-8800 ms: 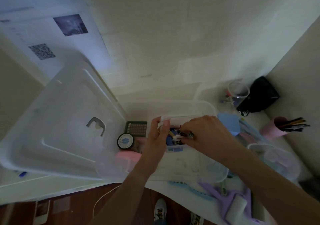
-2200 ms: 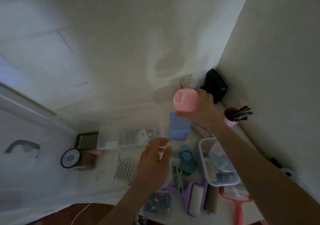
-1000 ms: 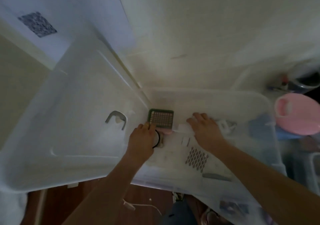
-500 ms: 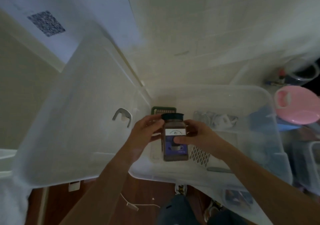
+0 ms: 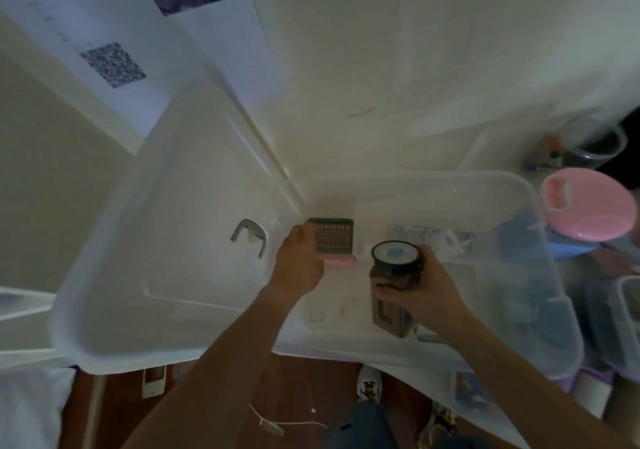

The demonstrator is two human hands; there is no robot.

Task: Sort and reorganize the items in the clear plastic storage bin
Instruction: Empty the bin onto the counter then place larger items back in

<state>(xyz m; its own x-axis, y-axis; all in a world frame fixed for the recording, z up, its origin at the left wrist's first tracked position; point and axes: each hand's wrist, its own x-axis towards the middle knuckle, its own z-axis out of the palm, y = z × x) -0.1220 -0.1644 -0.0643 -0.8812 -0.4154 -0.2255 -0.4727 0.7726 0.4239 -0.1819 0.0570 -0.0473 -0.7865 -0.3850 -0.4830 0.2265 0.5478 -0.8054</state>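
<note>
Clear plastic storage bin sits on the white surface before the person, its lid swung open to the left. Inside it, the right hand curls thumb and fingers around a brown glass jar with a dark lid. The left hand touches the left edge of a green gridded square piece resting on a pink block; its fingers' spread I cannot tell.
</note>
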